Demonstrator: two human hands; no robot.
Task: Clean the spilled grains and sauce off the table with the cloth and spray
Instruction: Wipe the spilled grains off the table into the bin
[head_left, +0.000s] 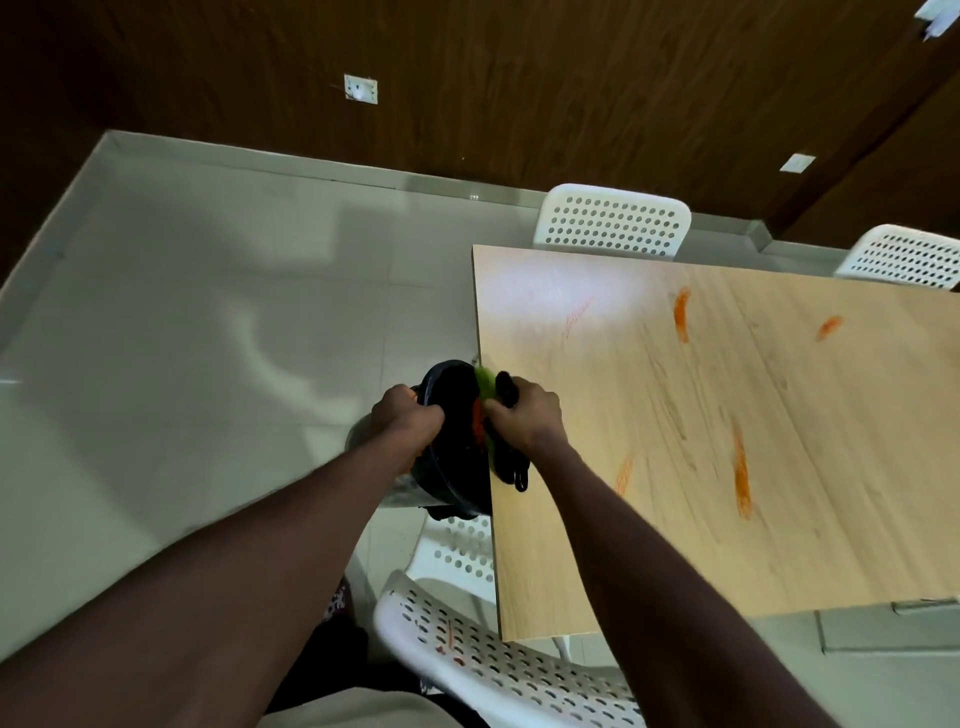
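Left grip (408, 421) holds bin (453, 470) rim; right grip (525, 422) clutches cloth (485, 383); bin contents indistinct.

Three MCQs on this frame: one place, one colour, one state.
1. Where is the black bin relative to the table? A on top B against its edge C far away
2. Colour of the sauce smears? A orange B blue C white
3. The right hand is? A open, flat B gripping the green cloth C out of view
1B: the left hand holds the bin at the table's edge. 2A: orange streaks on the wood. 3B: fingers curl round the cloth.
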